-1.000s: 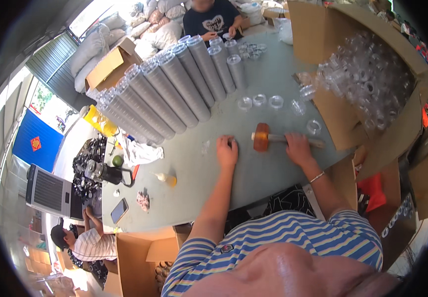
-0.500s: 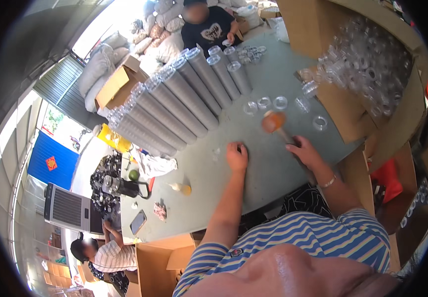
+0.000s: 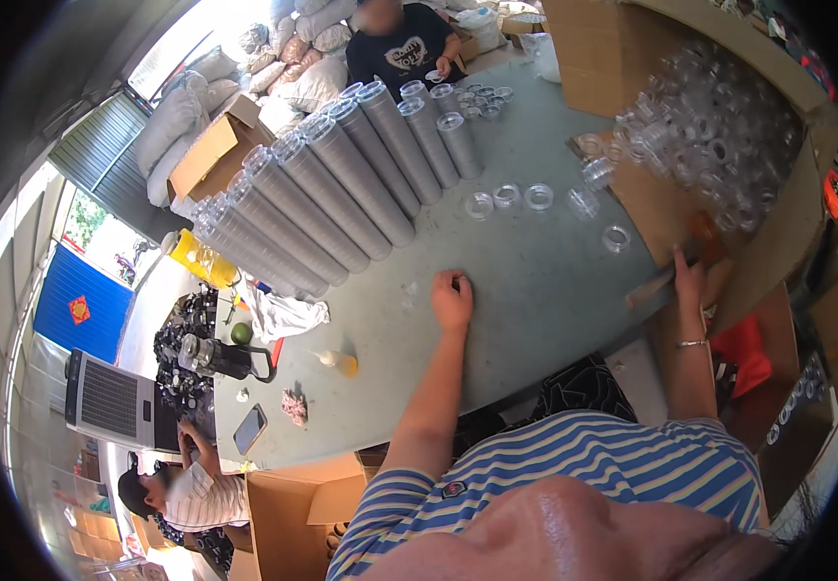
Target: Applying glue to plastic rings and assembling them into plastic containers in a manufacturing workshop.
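Observation:
My left hand (image 3: 453,302) rests on the green-grey table (image 3: 525,320) with its fingers curled closed. A small dark patch shows at the fingertips, and I cannot make out what, if anything, they hold. At the table's right edge my right hand (image 3: 690,279) is closed round a mallet (image 3: 649,289). Its orange head is smeared by motion near the open carton. Clear plastic rings, such as a ring (image 3: 616,239) by the carton flap and a ring (image 3: 538,197) farther left, lie on the tabletop between my hands and the far side.
Tall stacks of clear rings (image 3: 361,179) lean across the table's left half. A big carton (image 3: 622,58) of loose rings stands at the right. A bottle (image 3: 339,362), a phone (image 3: 250,429) and a white cloth (image 3: 286,315) lie left. Two co-workers sit across and at the left.
My right hand has swung the mallet from over the table to the right, beside the carton. My left hand keeps its place on the table. The view has shifted slightly.

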Motion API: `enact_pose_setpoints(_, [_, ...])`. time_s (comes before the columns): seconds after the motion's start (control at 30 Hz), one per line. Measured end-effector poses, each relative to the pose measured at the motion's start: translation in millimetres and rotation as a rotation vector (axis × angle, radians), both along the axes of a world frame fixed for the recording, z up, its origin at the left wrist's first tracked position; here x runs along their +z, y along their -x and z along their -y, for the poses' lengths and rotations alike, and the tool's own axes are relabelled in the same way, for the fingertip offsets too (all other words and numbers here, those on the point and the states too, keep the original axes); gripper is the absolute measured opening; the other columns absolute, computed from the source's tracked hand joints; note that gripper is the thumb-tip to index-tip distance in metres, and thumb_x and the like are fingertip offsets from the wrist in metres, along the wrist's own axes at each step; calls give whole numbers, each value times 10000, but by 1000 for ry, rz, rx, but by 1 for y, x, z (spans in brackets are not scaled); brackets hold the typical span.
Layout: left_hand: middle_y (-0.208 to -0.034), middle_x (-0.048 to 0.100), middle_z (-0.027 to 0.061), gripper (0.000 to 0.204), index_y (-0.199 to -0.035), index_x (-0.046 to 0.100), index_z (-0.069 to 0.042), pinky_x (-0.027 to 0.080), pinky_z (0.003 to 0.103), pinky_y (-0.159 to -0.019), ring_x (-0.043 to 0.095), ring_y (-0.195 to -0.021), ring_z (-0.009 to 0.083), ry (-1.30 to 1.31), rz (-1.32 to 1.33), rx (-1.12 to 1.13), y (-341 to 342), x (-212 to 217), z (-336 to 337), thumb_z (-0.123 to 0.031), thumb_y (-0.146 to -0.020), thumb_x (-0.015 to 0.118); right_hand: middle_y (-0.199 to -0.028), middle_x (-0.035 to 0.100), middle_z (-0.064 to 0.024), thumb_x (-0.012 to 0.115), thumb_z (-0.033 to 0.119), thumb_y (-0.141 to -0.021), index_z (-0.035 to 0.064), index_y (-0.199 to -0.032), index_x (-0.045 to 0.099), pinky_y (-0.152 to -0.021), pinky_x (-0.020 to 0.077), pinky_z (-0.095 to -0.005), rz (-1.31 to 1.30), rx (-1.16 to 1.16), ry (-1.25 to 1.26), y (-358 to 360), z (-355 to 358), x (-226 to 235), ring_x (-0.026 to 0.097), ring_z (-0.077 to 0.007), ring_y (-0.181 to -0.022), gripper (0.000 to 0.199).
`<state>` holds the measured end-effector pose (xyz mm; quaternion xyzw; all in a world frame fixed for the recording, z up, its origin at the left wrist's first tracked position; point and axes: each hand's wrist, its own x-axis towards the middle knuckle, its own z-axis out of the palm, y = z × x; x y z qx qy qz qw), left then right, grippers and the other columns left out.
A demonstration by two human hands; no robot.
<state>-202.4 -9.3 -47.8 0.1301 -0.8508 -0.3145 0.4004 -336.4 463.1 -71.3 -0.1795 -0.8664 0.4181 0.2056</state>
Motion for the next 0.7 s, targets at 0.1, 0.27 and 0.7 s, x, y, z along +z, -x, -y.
enact_pose_setpoints(0.1, [-870,616,147,83,-862,649,-28,499,407,-725,610,-787,331,40,-16,-17,1,0,1,-74,-797,625,-1141,623,-311,611,570,-848,16,-1341,443,-860,493,-515,-63,-122,-68,12,-16,-3,597,-486,-1030,760])
enact_pose_setpoints(0.27, [-867,614,154,86,-860,650,-25,497,412,-722,609,-795,338,54,9,-23,1,2,-4,-75,-798,618,-1122,631,-303,611,557,-852,28,-1344,384,-877,491,-518,-80,-178,-177,18,-28,13,604,-461,-1039,758])
enact_pose_setpoints(0.7, [-858,622,142,85,-859,665,-34,507,396,-711,628,-773,310,45,-18,-15,5,-7,2,-73,-789,637,-1209,553,-216,758,267,-758,-1,-1209,527,-966,454,-450,-296,539,-483,-25,80,99,554,-383,-1118,573])
